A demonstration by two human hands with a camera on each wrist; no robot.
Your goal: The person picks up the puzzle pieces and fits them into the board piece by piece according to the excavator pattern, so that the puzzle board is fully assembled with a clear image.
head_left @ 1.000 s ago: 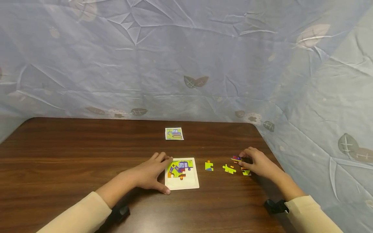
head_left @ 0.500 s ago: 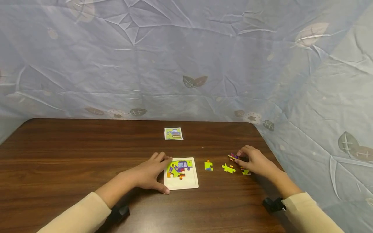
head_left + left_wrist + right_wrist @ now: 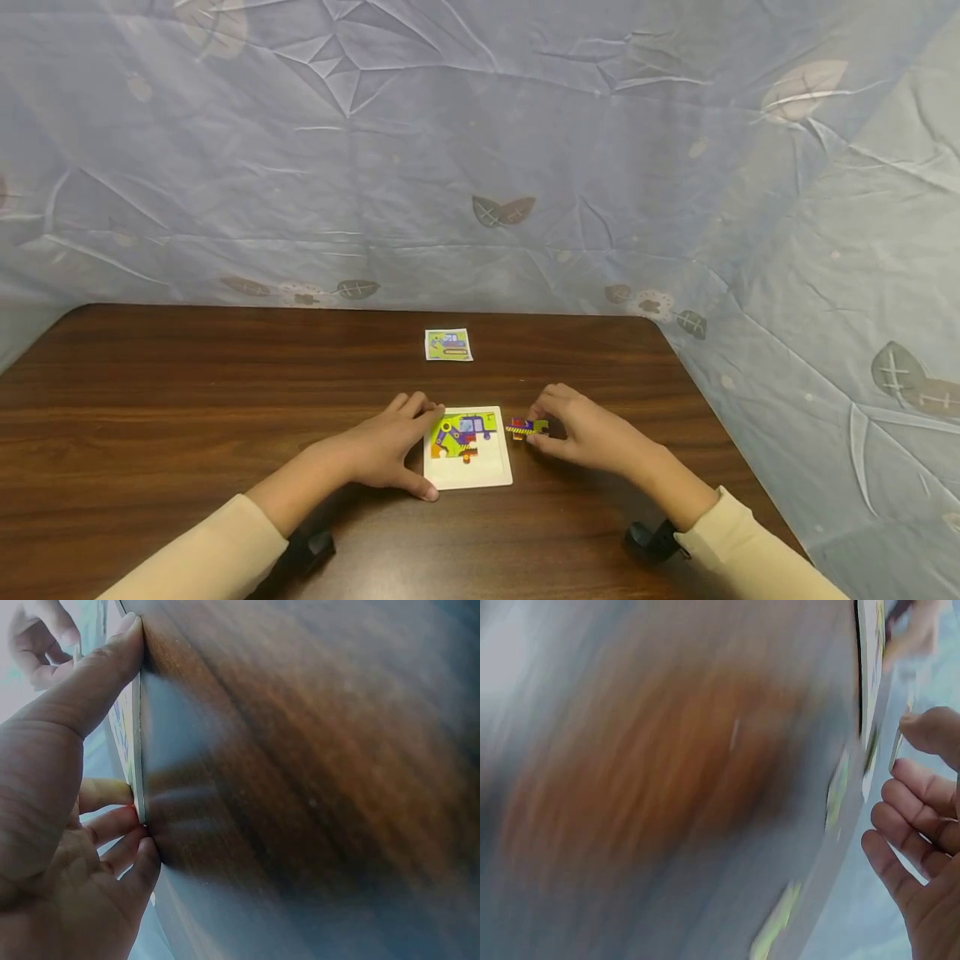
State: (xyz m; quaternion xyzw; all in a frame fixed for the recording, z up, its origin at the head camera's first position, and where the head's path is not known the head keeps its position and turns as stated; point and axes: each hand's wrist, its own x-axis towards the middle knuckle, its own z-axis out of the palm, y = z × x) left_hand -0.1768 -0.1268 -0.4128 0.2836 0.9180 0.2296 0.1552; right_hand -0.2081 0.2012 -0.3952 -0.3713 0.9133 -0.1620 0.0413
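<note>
My left hand [image 3: 386, 446] holds the left side of a square white puzzle board [image 3: 483, 472], thumb at its near corner and fingertips at its far corner. A partly assembled digger picture fills the upper part of the board; the lower part shows bare white. Just right of the board, my right hand [image 3: 588, 432] pinches a purple, yellow-striped jigsaw piece [image 3: 517, 429] between thumb and fingers. In the right wrist view that jigsaw piece appears edge-on, above the table. A green jigsaw piece [image 3: 542, 426] shows partly behind the right fingers.
Behind the board lies a small picture card [image 3: 448, 344] printed with the digger. Loose green pieces [image 3: 776, 922] rest on the brown wooden table [image 3: 225, 367] in the right wrist view; the right hand covers them in the head view. A pale fabric curtain [image 3: 420, 167] hangs behind.
My right hand has lifted the striped jigsaw piece from the right-hand group and carried it left, near the board. My left hand stays in place on the board.
</note>
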